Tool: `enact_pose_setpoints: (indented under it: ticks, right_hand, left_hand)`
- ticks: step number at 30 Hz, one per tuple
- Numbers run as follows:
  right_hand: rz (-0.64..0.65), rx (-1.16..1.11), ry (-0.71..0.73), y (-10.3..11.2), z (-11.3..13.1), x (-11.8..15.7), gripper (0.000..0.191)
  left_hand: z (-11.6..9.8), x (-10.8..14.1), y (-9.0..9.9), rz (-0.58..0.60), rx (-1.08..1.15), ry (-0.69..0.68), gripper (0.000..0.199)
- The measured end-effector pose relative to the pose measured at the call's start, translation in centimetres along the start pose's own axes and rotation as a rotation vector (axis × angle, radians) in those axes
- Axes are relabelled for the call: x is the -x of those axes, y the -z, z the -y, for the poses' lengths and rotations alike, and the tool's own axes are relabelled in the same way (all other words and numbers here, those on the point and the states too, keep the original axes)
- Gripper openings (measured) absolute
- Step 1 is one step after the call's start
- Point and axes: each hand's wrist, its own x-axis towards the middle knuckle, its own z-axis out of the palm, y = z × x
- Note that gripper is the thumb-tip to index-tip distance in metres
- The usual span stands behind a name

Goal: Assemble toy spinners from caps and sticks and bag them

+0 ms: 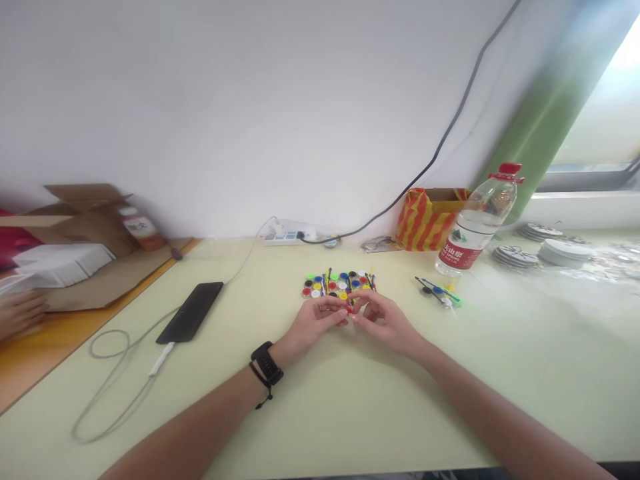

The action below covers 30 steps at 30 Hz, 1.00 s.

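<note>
My left hand (320,321), with a black watch on its wrist, pinches a small red piece (349,309) between thumb and fingers. From the other side, my right hand (383,321) closes its fingertips on the same red piece. Just behind both hands lie rows of small round pieces (317,293) in red, white, black, blue, yellow and green, with thin coloured sticks among them. My fingers hide part of these rows. To the right, a small loose group of coloured sticks with round ends (439,291) rests on the pale table (300,427).
A black phone (191,312) with a cable lies left. A power strip (290,235), striped bag (425,220) and large water bottle (475,223) stand behind. Stacked discs (516,256) are at right. At far left are a cardboard box (95,220) and another person's hand (23,313).
</note>
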Motion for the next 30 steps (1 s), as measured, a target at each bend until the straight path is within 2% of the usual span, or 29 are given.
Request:
enact_pose_setpoints:
  ticks: [5, 6, 9, 11, 13, 15, 17, 20, 26, 30]
  right_hand:
    - [-0.071, 0.082, 0.070, -0.1, -0.4, 0.4, 0.069]
    - [-0.090, 0.089, 0.077, -0.1, -0.5, 0.4, 0.065]
    - [-0.092, 0.111, 0.020, 0.0, -1.0, 0.3, 0.034]
    - [-0.075, 0.114, -0.075, 0.2, -1.1, 0.1, 0.056]
    - [-0.069, 0.101, -0.118, 0.3, -0.9, -0.1, 0.064]
    - [-0.054, 0.075, -0.078, 0.3, -0.6, -0.2, 0.058]
    - [-0.024, 0.034, -0.035, 0.1, -0.2, -0.3, 0.042]
    - [0.002, -0.047, -0.038, -0.2, -0.1, -0.3, 0.028]
    - [-0.014, -0.020, -0.027, -0.3, -0.3, 0.0, 0.032]
    - [-0.046, 0.063, 0.039, -0.2, -0.1, 0.3, 0.050]
  left_hand:
    - [0.1, 0.0, 0.1, -0.006, -0.004, 0.015, 0.033]
    - [0.2, 0.0, 0.1, -0.005, -0.008, 0.018, 0.033]
    - [0.2, 0.0, 0.1, -0.008, -0.008, 0.025, 0.034]
    - [0.1, -0.1, 0.0, -0.017, 0.000, 0.025, 0.035]
    - [0.1, -0.1, 0.0, -0.023, 0.007, 0.024, 0.036]
    - [0.1, 0.0, -0.1, -0.022, 0.008, 0.020, 0.036]
    - [0.1, 0.0, 0.0, -0.015, 0.004, 0.014, 0.036]
    - [0.0, 0.0, 0.0, 0.001, -0.008, 0.010, 0.036]
    - [0.1, 0.0, 0.0, 0.001, -0.004, 0.003, 0.035]
    - [0.1, 0.0, 0.0, -0.021, 0.004, 0.017, 0.034]
